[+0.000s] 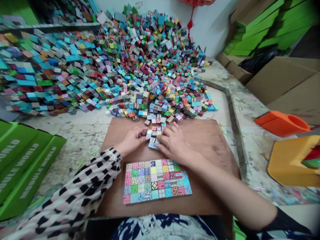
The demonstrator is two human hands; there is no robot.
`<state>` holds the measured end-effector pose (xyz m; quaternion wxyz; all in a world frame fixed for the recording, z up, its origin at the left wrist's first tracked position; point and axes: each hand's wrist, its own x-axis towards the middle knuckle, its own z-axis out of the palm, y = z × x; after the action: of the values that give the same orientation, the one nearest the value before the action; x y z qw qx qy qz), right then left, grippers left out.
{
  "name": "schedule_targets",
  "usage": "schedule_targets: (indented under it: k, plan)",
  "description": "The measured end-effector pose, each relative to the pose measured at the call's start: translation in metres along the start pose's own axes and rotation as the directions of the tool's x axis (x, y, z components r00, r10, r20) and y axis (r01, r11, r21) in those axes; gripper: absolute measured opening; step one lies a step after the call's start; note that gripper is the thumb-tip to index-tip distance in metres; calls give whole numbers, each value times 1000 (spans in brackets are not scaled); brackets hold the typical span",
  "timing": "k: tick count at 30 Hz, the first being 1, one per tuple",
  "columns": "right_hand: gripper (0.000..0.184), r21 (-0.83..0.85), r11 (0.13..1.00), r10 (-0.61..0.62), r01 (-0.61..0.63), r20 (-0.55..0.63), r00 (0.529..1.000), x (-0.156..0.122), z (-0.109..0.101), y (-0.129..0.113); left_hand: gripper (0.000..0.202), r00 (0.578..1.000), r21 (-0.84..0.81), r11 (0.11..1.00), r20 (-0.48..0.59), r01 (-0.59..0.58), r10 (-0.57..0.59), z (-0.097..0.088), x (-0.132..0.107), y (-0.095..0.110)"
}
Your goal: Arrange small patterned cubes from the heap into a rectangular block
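A white wall (215,23) is rising well beyond the fingers (168,132). A stained counter (80,131) is spreading left of them, cardboard boxes (280,78) lying to the right.

cube pile (140,63) behind board (207,143) | cube grid (157,181) on board, near edge | flat boxes (22,166) left of board

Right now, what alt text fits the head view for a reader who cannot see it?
The left hand and the right hand touch a small cluster of cubes on a brown board. A flat grid of patterned cubes lies nearer the person; a huge heap of colourful cubes rises behind.
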<state>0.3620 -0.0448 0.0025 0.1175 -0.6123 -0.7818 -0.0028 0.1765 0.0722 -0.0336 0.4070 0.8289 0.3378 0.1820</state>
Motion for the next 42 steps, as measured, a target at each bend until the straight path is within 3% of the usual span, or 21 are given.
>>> schedule_targets:
  k: [3,13,19,25,33,38,42]
  plan:
    - [41,-51,998,-21,23,36,999,3,1,-8,34,1000,-47,999,-1,15,-15,0,0,-2]
    - [32,14,994,-105,104,98,990,5,1,-13,32,996,-101,991,-13,87,-88,3,2,-8]
    - [35,36,996,-87,84,89,992,5,5,-13,35,998,-111,993,49,43,-38,-2,-1,-8]
    - [33,92,992,-90,84,65,994,5,10,-12,32,999,-102,994,3,42,-42,0,-4,-10]
    - [39,18,999,-49,49,57,997,-5,-3,-5,31,1000,-47,999,1,22,-22,0,-6,-7]
    - [29,14,998,-62,61,82,995,-4,1,-5,45,999,-56,998,37,11,-9,-1,-7,-4]
    - [35,47,997,-66,63,60,996,-4,1,-2,66,998,2,1000,70,-7,7,-4,-10,3]
